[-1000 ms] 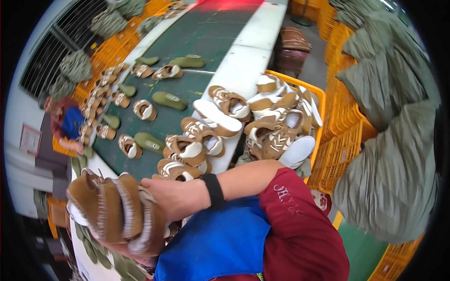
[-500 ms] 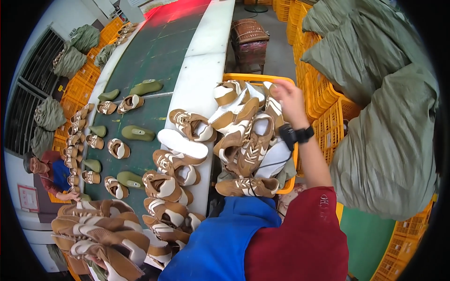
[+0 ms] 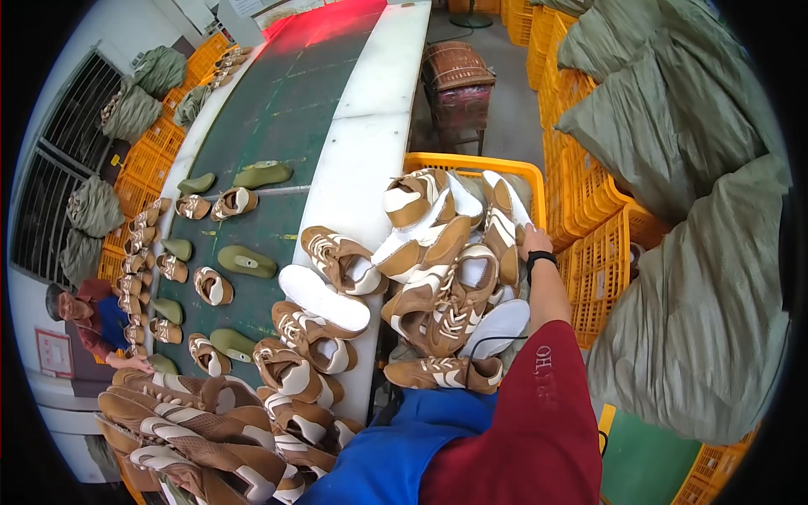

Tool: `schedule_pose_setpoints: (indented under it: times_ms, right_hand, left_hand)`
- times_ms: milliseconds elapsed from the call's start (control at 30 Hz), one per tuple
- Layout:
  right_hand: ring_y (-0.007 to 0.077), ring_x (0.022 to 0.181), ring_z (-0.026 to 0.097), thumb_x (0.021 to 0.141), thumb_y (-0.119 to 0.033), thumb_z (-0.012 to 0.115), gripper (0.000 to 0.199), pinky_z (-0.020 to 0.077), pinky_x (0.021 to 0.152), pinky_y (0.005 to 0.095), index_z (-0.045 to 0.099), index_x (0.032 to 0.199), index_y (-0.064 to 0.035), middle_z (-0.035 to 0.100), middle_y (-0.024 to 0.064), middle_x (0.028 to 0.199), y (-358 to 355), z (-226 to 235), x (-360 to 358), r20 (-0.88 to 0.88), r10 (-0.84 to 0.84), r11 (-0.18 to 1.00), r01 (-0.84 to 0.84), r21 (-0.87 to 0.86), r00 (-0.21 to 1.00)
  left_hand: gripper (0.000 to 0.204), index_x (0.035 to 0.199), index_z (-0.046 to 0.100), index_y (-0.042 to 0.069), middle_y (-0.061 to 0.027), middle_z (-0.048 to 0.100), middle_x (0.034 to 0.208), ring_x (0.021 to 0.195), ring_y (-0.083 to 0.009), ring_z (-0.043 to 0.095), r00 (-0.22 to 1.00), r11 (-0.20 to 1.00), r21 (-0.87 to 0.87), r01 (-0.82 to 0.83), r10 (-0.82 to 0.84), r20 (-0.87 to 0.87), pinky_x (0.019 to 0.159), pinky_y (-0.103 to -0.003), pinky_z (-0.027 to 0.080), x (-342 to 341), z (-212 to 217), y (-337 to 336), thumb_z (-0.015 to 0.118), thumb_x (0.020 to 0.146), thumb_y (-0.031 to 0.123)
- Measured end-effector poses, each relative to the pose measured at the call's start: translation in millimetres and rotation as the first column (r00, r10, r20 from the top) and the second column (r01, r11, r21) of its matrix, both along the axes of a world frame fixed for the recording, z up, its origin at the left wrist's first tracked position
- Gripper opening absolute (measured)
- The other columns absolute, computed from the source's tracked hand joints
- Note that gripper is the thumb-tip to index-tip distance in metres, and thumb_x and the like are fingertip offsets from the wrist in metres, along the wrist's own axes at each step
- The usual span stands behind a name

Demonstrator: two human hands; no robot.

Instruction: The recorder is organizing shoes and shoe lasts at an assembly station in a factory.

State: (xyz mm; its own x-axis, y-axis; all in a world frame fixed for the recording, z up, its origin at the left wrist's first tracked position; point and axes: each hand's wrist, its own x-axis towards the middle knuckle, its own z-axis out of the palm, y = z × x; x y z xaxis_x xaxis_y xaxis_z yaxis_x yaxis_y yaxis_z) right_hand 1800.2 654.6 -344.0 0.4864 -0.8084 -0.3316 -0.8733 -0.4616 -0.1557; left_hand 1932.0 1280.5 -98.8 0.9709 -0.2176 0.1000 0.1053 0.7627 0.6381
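Lower left, stacked brown-and-white low-top sneakers point(image 3: 194, 421); left hand not visible (so its grip can't be told). Rightward, yellow plastic crate point(image 3: 475, 161) heaped with more. At its right side, one brown sneaker point(image 3: 502, 229), white-striped, tipped sideways, white sole facing right, just left of the right hand point(image 3: 537, 242); fingers bent against it, clenched or not unclear. Maroon sleeve point(image 3: 530, 412): pale lettering.

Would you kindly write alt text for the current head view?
The person's right hand touches a brown-and-white shoe in a yellow crate. More shoes crowd the lower left; others stand on a green surface among green lasts.
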Motion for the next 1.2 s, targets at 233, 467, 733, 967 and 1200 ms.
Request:
schedule_pose_setpoints:
  times_ms: [233, 467, 733, 967, 1200]
  right_hand:
    - [0.0336, 0.093, 0.059, 0.072, -0.03, 0.066, 0.046, 0.0474, 0.081, 0.041, 0.05, 0.102, 0.0001, 0.062, 0.0213, 0.095, -13.4, 34.1, -17.3, 0.257, -0.112, 0.973, 0.158, -0.166, 0.96]
    - [0.0216, 0.085, 0.057, 0.077, -0.026, 0.052, 0.026, 0.0446, 0.076, 0.0346, 0.056, 0.09, -0.0041, 0.059, 0.0067, 0.087, -54.2, 64.3, -45.6, 0.652, -0.737, 0.663, 0.004, 0.748, 0.178]
    - [0.0203, 0.102, 0.054, 0.082, -0.015, 0.044, 0.034, 0.0439, 0.088, 0.037, 0.047, 0.114, -0.0048, 0.055, 0.008, 0.112, 39.1, 192.6, -13.0, 0.62, -0.773, 0.363, -0.707, 0.607, 0.135]
    - [0.0199, 0.122, 0.04, 0.073, -0.005, 0.048, 0.064, 0.0316, 0.101, 0.0301, 0.03, 0.133, 0.0061, 0.042, 0.0123, 0.132, 282.7, 297.5, 50.6, 0.974, 0.124, 0.405, -0.906, 0.124, 0.189]
    - [0.0218, 0.104, 0.05, 0.064, 0.003, 0.047, 0.051, 0.0356, 0.092, 0.0292, 0.05, 0.115, 0.0048, 0.053, 0.0126, 0.108, 411.4, 329.9, 67.9, 0.957, 0.289, -0.26, -0.965, 0.037, -0.041]
  left_hand:
    - [0.04, 0.113, 0.052, 0.001, -0.0109, 0.058, 0.106, 0.098, -0.0202, 0.056, 0.991, 0.99, 0.056, 0.13, -0.132, 0.03, 0.088, -0.036, 0.043, -13.6, -2.2, -21.8, 0.052, 0.083, 0.028]
    - [0.039, 0.113, 0.052, 0.001, -0.0106, 0.059, 0.105, 0.097, -0.0198, 0.056, 0.961, 0.962, 0.064, 0.265, -0.269, 0.071, 0.088, -0.035, 0.044, -40.6, -7.5, -41.9, 0.053, 0.083, 0.027]
    - [0.039, 0.112, 0.053, 0.001, -0.0102, 0.059, 0.104, 0.096, -0.0194, 0.056, 0.977, 0.99, 0.069, 0.126, -0.135, 0.163, 0.087, -0.035, 0.044, -118.7, -4.5, -17.8, 0.053, 0.083, 0.027]
    - [0.038, 0.112, 0.053, 0.001, -0.0099, 0.059, 0.103, 0.095, -0.0191, 0.057, 0.932, 0.939, 0.108, -0.326, 0.3, 0.203, 0.087, -0.034, 0.044, -234.6, -2.1, 43.9, 0.053, 0.083, 0.026]
    - [0.037, 0.111, 0.053, 0.001, -0.0095, 0.06, 0.102, 0.095, -0.0187, 0.057, 0.815, 0.808, 0.15, -0.569, 0.531, 0.233, 0.086, -0.034, 0.044, -263.5, 13.7, 77.0, 0.053, 0.083, 0.025]
